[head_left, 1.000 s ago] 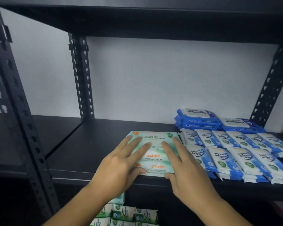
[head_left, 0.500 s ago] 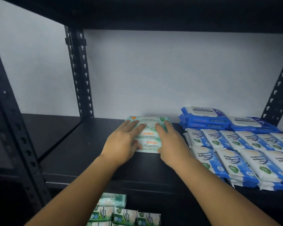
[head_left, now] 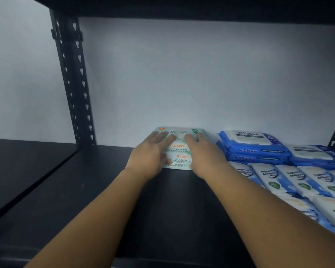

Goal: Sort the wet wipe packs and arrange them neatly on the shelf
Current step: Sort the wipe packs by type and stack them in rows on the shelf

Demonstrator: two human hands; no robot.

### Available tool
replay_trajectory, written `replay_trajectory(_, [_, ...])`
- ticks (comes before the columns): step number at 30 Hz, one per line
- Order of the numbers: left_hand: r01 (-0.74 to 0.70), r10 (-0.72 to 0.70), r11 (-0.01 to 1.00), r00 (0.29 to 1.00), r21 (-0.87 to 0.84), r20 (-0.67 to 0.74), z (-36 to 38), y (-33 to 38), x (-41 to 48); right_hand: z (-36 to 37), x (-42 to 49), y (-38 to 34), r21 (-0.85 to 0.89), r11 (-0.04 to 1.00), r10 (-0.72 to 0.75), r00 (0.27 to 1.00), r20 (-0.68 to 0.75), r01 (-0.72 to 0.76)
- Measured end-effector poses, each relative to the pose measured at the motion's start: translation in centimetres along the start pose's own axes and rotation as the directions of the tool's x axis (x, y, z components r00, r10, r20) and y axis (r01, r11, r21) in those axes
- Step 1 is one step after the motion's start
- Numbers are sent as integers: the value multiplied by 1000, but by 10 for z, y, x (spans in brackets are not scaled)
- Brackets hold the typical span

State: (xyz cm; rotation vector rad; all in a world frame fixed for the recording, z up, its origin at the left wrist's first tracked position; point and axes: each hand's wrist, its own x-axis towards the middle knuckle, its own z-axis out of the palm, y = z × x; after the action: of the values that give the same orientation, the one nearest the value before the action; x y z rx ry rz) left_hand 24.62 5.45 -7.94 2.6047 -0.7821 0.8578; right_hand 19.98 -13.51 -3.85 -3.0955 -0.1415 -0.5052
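Mid-frame, green pack stack (head_left: 179, 150) sits on the shelf (head_left: 108, 192) between left grip (head_left: 150, 154) and right grip (head_left: 204, 154); both released, fingers flat on top, thumbs against its front.

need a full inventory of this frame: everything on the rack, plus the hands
guardian packs: stack, seemingly three, pale green with orange lettering, back centre of the shelf against the wall
antabax packs: at least four, blue with white lids, stacked at the back right
small antibacterial packs: several, blue and white, in rows at the front right, cut off by the frame edge
shelf board: one, black, under all the packs
uprights: two in view, black, perforated, back left and far right
wall: white, behind the rack
left hand: one, fingers flat on the guardian packs, left side
right hand: one, fingers flat on the same stack, right side
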Motion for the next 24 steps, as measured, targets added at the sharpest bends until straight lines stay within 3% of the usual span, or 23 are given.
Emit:
replay_trajectory(8, [-57, 56, 998, 993, -5, -102, 17, -7, 4, 12, 14, 7, 24, 1000, -6, 1000, -6, 6])
replay_trajectory(11, [-40, 41, 987, 999, 155, -8, 15, -1, 1, 12, 9, 6, 39, 999, 5, 1000, 26, -6])
replay_trajectory(15, [46, -109, 933, 981, 356, 161, -10, 19, -6, -4, -12, 5, 79, 991, 98, 988, 119, -108])
replay_trajectory(18, [76, -134, 952, 974, 298, 182, -42, 37, -20, -28, -35, 4, 135, 983, 117, 991, 64, -125])
replay_trajectory(24, [182, -202, 978, 950, 101, 238, -119, 71, -88, -69, -113, -10, 227, 973, 18, 998, 60, -32])
